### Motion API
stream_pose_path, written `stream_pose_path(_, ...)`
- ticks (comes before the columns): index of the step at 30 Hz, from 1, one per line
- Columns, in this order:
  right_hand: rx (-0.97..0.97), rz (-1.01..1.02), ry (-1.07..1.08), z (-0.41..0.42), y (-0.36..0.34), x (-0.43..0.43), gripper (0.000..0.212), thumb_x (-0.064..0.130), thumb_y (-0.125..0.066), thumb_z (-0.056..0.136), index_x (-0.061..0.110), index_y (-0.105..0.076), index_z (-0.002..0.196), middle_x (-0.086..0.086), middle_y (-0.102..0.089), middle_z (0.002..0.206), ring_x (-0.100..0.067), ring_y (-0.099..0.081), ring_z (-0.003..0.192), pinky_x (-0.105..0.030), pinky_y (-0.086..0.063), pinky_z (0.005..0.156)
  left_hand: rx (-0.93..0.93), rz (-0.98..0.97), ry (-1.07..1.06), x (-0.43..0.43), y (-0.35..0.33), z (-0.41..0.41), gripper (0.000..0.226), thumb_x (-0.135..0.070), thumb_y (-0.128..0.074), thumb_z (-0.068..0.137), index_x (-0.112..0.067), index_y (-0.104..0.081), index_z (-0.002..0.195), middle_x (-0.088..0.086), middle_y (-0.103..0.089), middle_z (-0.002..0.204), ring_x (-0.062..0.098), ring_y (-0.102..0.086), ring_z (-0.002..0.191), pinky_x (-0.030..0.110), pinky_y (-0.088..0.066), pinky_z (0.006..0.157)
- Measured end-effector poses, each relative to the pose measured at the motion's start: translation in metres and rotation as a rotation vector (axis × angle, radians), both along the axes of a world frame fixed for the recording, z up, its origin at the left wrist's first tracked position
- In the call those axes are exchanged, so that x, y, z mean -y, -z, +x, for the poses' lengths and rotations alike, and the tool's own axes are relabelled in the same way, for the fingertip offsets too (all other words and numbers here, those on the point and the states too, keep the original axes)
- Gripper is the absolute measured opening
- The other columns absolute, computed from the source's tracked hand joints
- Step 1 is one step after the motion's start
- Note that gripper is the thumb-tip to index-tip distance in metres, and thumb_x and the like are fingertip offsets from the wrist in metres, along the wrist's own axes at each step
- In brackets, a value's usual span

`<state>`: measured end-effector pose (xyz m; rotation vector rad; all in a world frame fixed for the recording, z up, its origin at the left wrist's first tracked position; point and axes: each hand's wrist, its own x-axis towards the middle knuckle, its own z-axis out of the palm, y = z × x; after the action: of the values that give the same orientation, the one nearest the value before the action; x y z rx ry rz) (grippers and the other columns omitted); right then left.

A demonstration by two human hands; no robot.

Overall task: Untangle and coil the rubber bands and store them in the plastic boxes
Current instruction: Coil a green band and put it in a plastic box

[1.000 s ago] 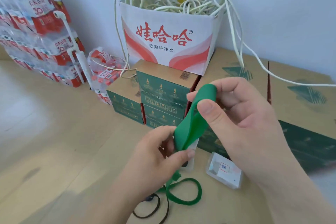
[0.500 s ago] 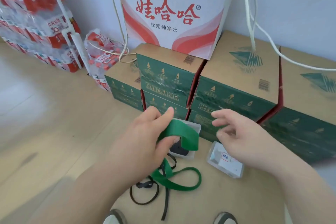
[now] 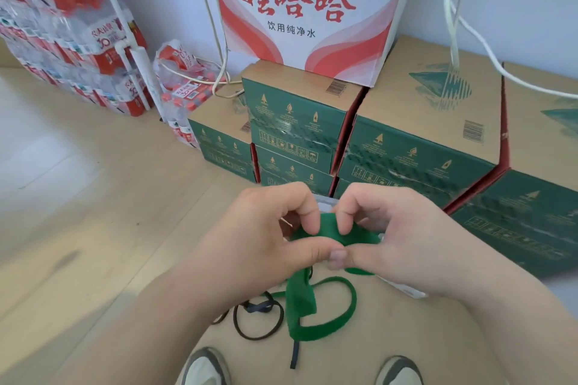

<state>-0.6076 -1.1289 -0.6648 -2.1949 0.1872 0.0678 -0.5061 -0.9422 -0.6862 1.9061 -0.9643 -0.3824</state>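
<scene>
A wide green rubber band [image 3: 328,230] is pinched between both hands in the middle of the view. My left hand [image 3: 266,241] grips it with thumb and forefinger; my right hand [image 3: 400,237] pinches the same fold from the right. The band's lower part [image 3: 305,300] hangs down to a loop lying on the floor. Thin dark rubber bands [image 3: 259,319] lie tangled on the floor just left of that loop. A clear plastic box [image 3: 325,199] shows only as an edge behind my fingers. Another box [image 3: 409,291] peeks out under my right wrist.
Green and tan cartons [image 3: 416,147] are stacked right behind my hands. A white and red carton [image 3: 300,15] sits on top, with white cords [image 3: 453,28] hanging from it. Bottled water packs [image 3: 72,31] stand at the left. My shoes [image 3: 203,369] show at the bottom.
My right hand has come in from the right and taken hold of the green band beside my left hand. The view has tilted further down, so both shoes show more.
</scene>
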Motion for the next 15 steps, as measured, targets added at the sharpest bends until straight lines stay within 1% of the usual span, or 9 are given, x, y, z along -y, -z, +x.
stream_pose_path(2, 0.07, 0.113, 0.041, -0.001, -0.002, -0.001, 0.029, 0.023, -0.088, 0.075, 0.025, -0.062, 0.087, -0.002, -0.071, 0.084, -0.034, -0.066, 0.078, -0.056, -0.058, 0.075, -0.086, -0.024, 0.022, 0.0, 0.003, 0.003, 0.043, -0.039, -0.094, 0.068, -0.021, -0.058, 0.083, 0.003, -0.068, 0.081, 0.03, -0.067, 0.074, 0.05, -0.058, 0.069)
stream_pose_path(4, 0.142, 0.193, 0.089, 0.0, -0.006, -0.004, 0.027, 0.012, -0.085, 0.079, 0.025, -0.063, 0.088, -0.005, -0.072, 0.086, -0.032, -0.07, 0.076, -0.053, -0.061, 0.071, -0.196, 0.003, 0.058, 0.001, 0.006, 0.004, 0.058, -0.039, -0.097, 0.062, -0.022, -0.053, 0.095, 0.005, -0.07, 0.092, 0.033, -0.069, 0.086, 0.054, -0.059, 0.081)
stream_pose_path(6, 0.194, 0.203, 0.142, 0.002, -0.008, -0.006, 0.027, 0.008, -0.083, 0.079, 0.027, -0.065, 0.086, -0.004, -0.074, 0.088, -0.029, -0.073, 0.077, -0.048, -0.063, 0.07, -0.25, 0.06, 0.071, 0.006, 0.011, 0.003, 0.064, -0.029, -0.097, 0.064, -0.024, -0.048, 0.105, 0.003, -0.071, 0.098, 0.029, -0.069, 0.092, 0.05, -0.059, 0.088)
stream_pose_path(8, 0.241, 0.224, 0.186, 0.003, -0.01, -0.007, 0.028, 0.005, -0.085, 0.077, 0.027, -0.068, 0.08, 0.0, -0.075, 0.09, -0.026, -0.075, 0.08, -0.046, -0.063, 0.072, -0.214, 0.111, 0.014, 0.01, 0.018, 0.005, 0.059, -0.022, -0.095, 0.068, -0.025, -0.048, 0.104, -0.005, -0.072, 0.1, 0.017, -0.071, 0.096, 0.04, -0.059, 0.091)
stream_pose_path(9, 0.273, 0.26, 0.202, 0.004, -0.011, -0.007, 0.028, 0.003, -0.086, 0.075, 0.025, -0.068, 0.077, 0.001, -0.075, 0.093, -0.024, -0.076, 0.083, -0.045, -0.064, 0.073, -0.186, 0.135, -0.019, 0.011, 0.021, 0.006, 0.055, -0.023, -0.094, 0.07, -0.026, -0.049, 0.102, -0.008, -0.072, 0.1, 0.013, -0.07, 0.097, 0.038, -0.058, 0.092)
stream_pose_path(10, 0.311, 0.305, 0.213, 0.004, -0.012, -0.007, 0.029, 0.001, -0.088, 0.074, 0.022, -0.068, 0.076, 0.0, -0.076, 0.095, -0.024, -0.076, 0.086, -0.044, -0.065, 0.073, -0.159, 0.16, -0.036, 0.011, 0.023, 0.009, 0.05, -0.025, -0.092, 0.071, -0.026, -0.05, 0.1, -0.009, -0.071, 0.099, 0.012, -0.069, 0.098, 0.037, -0.057, 0.093)
stream_pose_path(12, 0.387, 0.412, 0.228, 0.004, -0.013, -0.006, 0.028, 0.001, -0.088, 0.07, 0.018, -0.067, 0.075, -0.007, -0.075, 0.099, -0.028, -0.076, 0.09, -0.047, -0.064, 0.074, -0.132, 0.2, -0.034, 0.011, 0.027, 0.011, 0.042, -0.03, -0.088, 0.076, -0.025, -0.052, 0.097, -0.01, -0.068, 0.097, 0.013, -0.067, 0.098, 0.038, -0.056, 0.094)
stream_pose_path(13, 0.419, 0.463, 0.236, 0.003, -0.013, -0.004, 0.026, 0.001, -0.086, 0.068, 0.019, -0.067, 0.074, -0.01, -0.075, 0.1, -0.029, -0.075, 0.09, -0.047, -0.064, 0.074, -0.138, 0.188, -0.031, 0.012, 0.027, 0.011, 0.039, -0.029, -0.086, 0.079, -0.024, -0.051, 0.095, -0.01, -0.067, 0.094, 0.014, -0.067, 0.096, 0.038, -0.057, 0.093)
stream_pose_path(15, 0.458, 0.544, 0.249, 0.001, -0.014, 0.001, 0.029, -0.001, -0.086, 0.064, 0.021, -0.067, 0.072, -0.01, -0.075, 0.099, -0.027, -0.075, 0.087, -0.042, -0.064, 0.073, -0.159, 0.109, -0.035, 0.014, 0.026, 0.008, 0.035, -0.019, -0.083, 0.082, -0.019, -0.049, 0.09, -0.01, -0.068, 0.088, 0.018, -0.067, 0.089, 0.042, -0.058, 0.091)
